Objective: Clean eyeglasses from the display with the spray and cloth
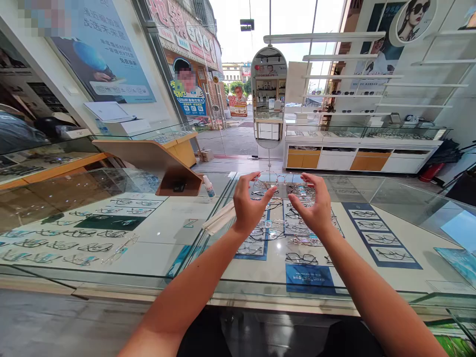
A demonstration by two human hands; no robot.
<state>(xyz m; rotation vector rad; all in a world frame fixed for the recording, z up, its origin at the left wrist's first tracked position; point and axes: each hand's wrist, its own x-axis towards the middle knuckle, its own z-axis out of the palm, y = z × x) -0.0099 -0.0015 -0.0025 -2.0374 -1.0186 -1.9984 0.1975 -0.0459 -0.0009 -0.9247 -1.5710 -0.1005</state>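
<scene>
A thin-rimmed pair of eyeglasses (273, 179) is held up above the glass counter, between my two hands. My left hand (250, 204) has its fingertips at one side of the frame, its thumb pointing inward. At the opposite side, my right hand (315, 204) grips with its bent fingers, thumb likewise turned in. The exact contact points are small and hard to make out against the frames below. A folded beige cloth (220, 218) lies on the glass beside my left wrist. Under the glass, several eyeglasses (302, 258) are laid out in rows.
The glass display counter (178, 282) spans the foreground. A small spray bottle (208, 186) stands on it near a brown tilted board (148, 156). An oval mirror (269, 99) hangs ahead. Shelves (353, 77) and another display case (334, 158) are at the back right.
</scene>
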